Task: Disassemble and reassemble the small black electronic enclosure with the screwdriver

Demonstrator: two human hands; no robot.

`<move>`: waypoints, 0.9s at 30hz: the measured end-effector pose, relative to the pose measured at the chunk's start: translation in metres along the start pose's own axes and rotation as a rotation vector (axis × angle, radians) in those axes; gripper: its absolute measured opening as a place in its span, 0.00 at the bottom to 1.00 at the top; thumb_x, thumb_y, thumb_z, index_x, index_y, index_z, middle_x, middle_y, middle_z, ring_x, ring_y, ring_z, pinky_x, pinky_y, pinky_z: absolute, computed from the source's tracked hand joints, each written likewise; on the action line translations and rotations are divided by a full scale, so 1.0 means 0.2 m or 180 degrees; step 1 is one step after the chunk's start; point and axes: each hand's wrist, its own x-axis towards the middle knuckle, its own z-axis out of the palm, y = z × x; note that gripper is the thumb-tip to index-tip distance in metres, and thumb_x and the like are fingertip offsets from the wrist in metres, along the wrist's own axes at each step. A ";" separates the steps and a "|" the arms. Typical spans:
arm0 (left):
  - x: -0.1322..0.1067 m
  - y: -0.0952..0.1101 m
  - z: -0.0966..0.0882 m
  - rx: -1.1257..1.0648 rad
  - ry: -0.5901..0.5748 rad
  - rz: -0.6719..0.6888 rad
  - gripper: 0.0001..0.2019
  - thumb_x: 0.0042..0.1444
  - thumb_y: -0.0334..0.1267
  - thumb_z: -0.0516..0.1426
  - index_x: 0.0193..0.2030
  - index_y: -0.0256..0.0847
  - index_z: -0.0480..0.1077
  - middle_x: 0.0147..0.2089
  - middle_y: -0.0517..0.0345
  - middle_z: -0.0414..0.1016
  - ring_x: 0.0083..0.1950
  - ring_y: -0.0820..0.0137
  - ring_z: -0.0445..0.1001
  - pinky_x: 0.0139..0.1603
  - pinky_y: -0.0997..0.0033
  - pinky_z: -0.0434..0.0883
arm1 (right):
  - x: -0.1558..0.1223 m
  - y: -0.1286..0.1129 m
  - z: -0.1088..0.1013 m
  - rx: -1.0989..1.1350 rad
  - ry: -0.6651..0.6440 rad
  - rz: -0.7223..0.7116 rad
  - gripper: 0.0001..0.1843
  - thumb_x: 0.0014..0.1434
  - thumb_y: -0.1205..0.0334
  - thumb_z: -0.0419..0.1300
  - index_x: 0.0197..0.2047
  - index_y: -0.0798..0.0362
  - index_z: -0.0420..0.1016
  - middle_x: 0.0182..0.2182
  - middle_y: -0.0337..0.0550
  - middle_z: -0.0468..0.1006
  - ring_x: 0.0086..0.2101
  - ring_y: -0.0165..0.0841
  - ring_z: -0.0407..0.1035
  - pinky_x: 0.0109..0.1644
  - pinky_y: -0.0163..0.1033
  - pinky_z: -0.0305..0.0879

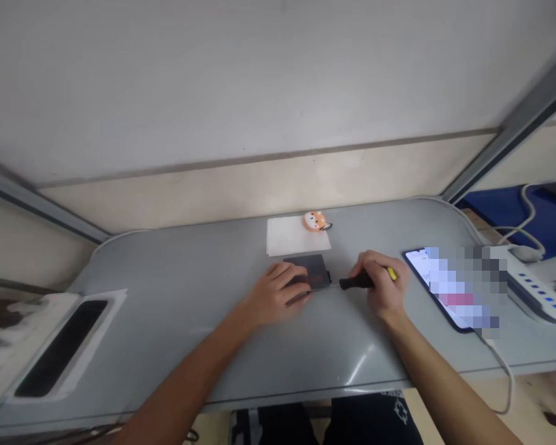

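My left hand (280,292) rests on the near left part of a small dark flat device (314,270) lying on the grey table (189,309), fingers curled down onto it. My right hand (380,285) is closed round a screwdriver (358,282) with a black and yellow handle. The tool lies almost level and its tip points left at the device's right edge. Whether the tip touches the device is too small to tell.
A white sheet (293,236) with a small orange animal-shaped keyring (315,220) lies behind the device. A phone (449,285) on a cable sits at the right, a white power strip (535,287) beyond it. A white tray with a black slab (60,349) is at the left.
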 end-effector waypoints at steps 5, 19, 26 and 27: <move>-0.02 -0.02 0.00 -0.0096 0.0116 -0.0122 0.04 0.68 0.34 0.60 0.41 0.42 0.76 0.45 0.53 0.80 0.45 0.68 0.77 0.50 0.64 0.73 | 0.03 0.03 0.02 0.0383 0.0211 0.0491 0.19 0.58 0.60 0.55 0.18 0.52 0.75 0.17 0.39 0.70 0.20 0.30 0.61 0.24 0.37 0.54; 0.13 -0.45 0.04 0.0402 -0.0276 -0.2226 0.05 0.63 0.37 0.62 0.37 0.42 0.80 0.41 0.55 0.79 0.47 0.63 0.75 0.56 0.61 0.70 | 0.14 0.08 0.02 0.0711 0.1325 0.1589 0.17 0.53 0.53 0.56 0.19 0.53 0.74 0.12 0.35 0.62 0.18 0.29 0.58 0.24 0.37 0.51; 0.12 -0.22 -0.07 0.0216 0.0357 -0.1785 0.07 0.67 0.36 0.56 0.46 0.42 0.76 0.45 0.52 0.75 0.50 0.59 0.72 0.59 0.53 0.69 | 0.08 0.09 0.03 0.0347 0.1218 0.1334 0.17 0.56 0.55 0.56 0.21 0.53 0.74 0.14 0.35 0.64 0.20 0.29 0.60 0.24 0.36 0.53; 0.13 -0.15 -0.08 0.0036 0.0416 -0.1457 0.08 0.68 0.35 0.53 0.46 0.42 0.75 0.45 0.51 0.74 0.50 0.59 0.72 0.56 0.53 0.69 | 0.09 0.10 0.05 0.0297 0.1182 0.1255 0.17 0.56 0.55 0.56 0.21 0.53 0.74 0.14 0.35 0.64 0.20 0.29 0.60 0.24 0.36 0.53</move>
